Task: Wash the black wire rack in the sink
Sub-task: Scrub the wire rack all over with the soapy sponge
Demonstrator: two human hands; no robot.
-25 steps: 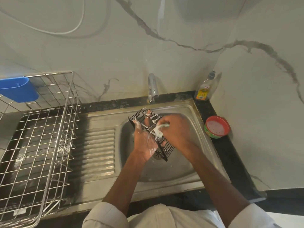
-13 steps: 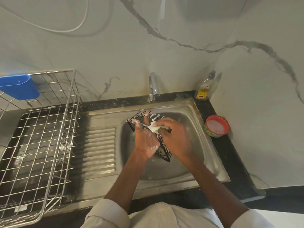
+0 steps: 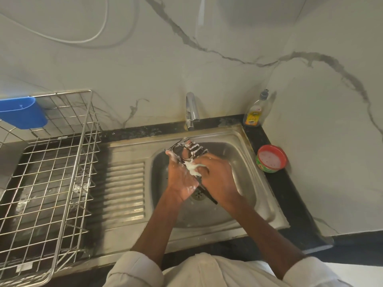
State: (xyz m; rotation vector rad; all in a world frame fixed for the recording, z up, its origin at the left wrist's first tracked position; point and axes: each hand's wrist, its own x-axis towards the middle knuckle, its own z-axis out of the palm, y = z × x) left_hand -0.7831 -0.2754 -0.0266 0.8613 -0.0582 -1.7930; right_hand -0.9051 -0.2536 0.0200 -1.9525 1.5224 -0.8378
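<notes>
Over the bowl of the steel sink point(image 3: 244, 141), just in front of the tap point(image 3: 191, 109), the black wire rack point(image 3: 190, 149) is held tilted, its far end raised toward the tap and its near end dipping between the wrists above the drain. The left hand point(image 3: 181, 180), foamy, grips the rack from its left side, fingers curled through the wires. The right hand point(image 3: 218, 178) sits against the rack's right side, fingers closed on a soapy white scrubber point(image 3: 193, 168) pressed to the wires between both hands. Left of the sink stands a wire dish drainer point(image 3: 62, 172) with a blue cup point(image 3: 21, 111); right of it, on the dark desk point(image 3: 290, 193), a soap bottle point(image 3: 256, 110) and a red-rimmed bowl point(image 3: 271, 158).
</notes>
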